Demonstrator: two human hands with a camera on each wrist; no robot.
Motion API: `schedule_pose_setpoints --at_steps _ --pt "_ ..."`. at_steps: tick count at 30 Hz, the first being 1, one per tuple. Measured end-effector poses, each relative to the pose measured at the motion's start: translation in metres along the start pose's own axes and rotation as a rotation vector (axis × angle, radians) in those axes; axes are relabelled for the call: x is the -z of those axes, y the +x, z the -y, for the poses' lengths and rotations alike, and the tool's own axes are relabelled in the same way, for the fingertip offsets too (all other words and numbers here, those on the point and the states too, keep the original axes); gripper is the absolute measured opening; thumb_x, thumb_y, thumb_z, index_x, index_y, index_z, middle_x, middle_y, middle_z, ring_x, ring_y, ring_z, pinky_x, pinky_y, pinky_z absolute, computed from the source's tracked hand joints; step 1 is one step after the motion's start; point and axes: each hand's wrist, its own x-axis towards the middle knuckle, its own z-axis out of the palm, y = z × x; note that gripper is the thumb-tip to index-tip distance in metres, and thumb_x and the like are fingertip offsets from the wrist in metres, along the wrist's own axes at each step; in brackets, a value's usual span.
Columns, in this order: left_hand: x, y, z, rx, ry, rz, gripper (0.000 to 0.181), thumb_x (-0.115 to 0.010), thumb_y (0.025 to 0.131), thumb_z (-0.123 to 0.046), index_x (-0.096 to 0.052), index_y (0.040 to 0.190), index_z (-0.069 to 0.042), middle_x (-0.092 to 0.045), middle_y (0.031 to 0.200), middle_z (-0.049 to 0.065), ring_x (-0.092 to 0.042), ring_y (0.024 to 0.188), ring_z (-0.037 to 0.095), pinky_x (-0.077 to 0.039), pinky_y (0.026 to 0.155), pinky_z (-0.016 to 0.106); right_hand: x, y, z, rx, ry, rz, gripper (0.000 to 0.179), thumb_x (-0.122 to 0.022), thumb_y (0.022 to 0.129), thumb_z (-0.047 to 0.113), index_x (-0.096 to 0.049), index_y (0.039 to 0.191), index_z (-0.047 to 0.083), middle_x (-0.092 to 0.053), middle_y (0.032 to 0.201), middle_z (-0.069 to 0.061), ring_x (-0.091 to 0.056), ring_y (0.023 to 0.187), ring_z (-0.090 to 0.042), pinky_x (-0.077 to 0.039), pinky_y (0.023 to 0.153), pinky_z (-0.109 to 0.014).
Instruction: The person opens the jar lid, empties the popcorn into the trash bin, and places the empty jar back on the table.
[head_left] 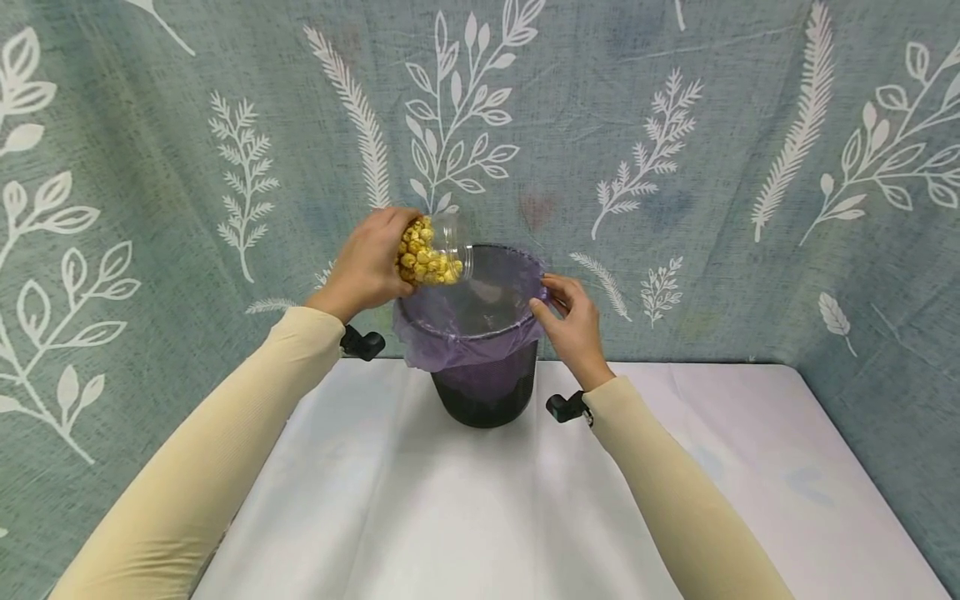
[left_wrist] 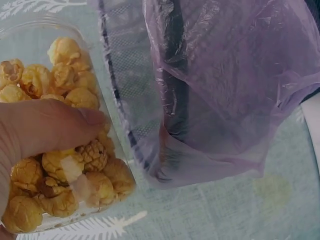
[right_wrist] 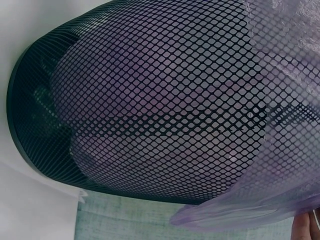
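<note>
My left hand [head_left: 369, 260] grips a clear plastic jar [head_left: 448, 227] of yellow caramel popcorn [head_left: 422, 254]. The jar lies tipped on its side, its mouth facing right over the left rim of a black mesh trash bin [head_left: 483, 404]. In the left wrist view the thumb [left_wrist: 60, 125] presses across the jar wall. A thin purple trash bag [head_left: 468, 350] lines the bin and folds down over its rim. At the right rim, my right hand [head_left: 576, 327] pinches the bag and edge between thumb and fingers. Only fingertips [right_wrist: 301, 227] show in the right wrist view.
The bin stands on a white-covered table [head_left: 465, 517], near its back edge. Behind and at both sides hangs a grey-green curtain [head_left: 300, 167] with white leaf prints. Black wrist devices [head_left: 363, 343] sit at both cuffs.
</note>
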Motion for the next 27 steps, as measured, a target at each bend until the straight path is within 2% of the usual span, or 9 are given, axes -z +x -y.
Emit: schedule_pose_setpoints --at_steps 7,16,27 --pt "0.0001 0.0024 -0.0044 -0.044 0.034 -0.003 0.098 -0.098 0.060 0.000 -0.051 0.146 -0.005 -0.055 0.143 0.017 -0.048 0.136 0.039 -0.036 0.118 0.057 0.0004 -0.0003 0.0021 -0.007 -0.013 -0.001 0.041 -0.066 0.100 -0.003 -0.055 0.136 -0.020 -0.050 0.144 -0.035 -0.050 0.139 -0.047 -0.039 0.120 -0.048" --pt "-0.0003 0.0036 -0.0068 -0.080 0.088 0.018 0.096 -0.095 0.063 0.004 -0.051 0.147 -0.004 -0.055 0.145 0.015 -0.046 0.139 0.039 -0.031 0.122 0.056 0.0010 -0.0006 0.0036 -0.012 -0.010 0.006 0.041 -0.066 0.101 -0.001 -0.054 0.137 -0.018 -0.049 0.145 -0.035 -0.049 0.140 -0.045 -0.038 0.120 -0.047" --pt "-0.0032 0.0042 -0.0102 -0.147 0.122 0.027 0.088 -0.080 0.065 0.013 -0.054 0.147 -0.004 -0.056 0.146 0.015 -0.047 0.137 0.038 -0.034 0.119 0.058 0.0016 -0.0011 0.0026 -0.016 -0.005 0.000 0.040 -0.066 0.101 -0.002 -0.055 0.136 -0.018 -0.049 0.145 -0.034 -0.050 0.140 -0.045 -0.039 0.120 -0.048"
